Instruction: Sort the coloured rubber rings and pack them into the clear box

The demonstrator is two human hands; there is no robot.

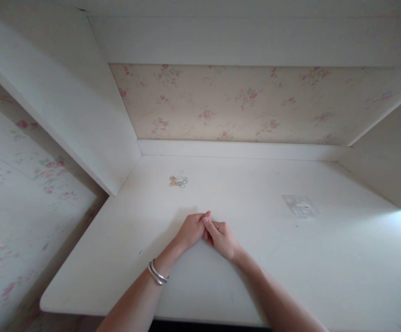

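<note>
My left hand (191, 230) and my right hand (223, 239) rest together on the white desk (290, 267), fingertips touching near the middle. The fingers of both are curled and pinched against each other; anything between them is too small to see. Silver bangles (157, 273) circle my left wrist. A small pile of thin metal rings (179, 180), gold and silver, lies on the desk beyond my left hand, apart from it.
A small clear plastic bag (300, 205) lies flat to the right of my hands. White side panels (83, 115) and a floral back wall (249, 103) enclose the desk on three sides. The desk's left edge drops off beside floral wallpaper.
</note>
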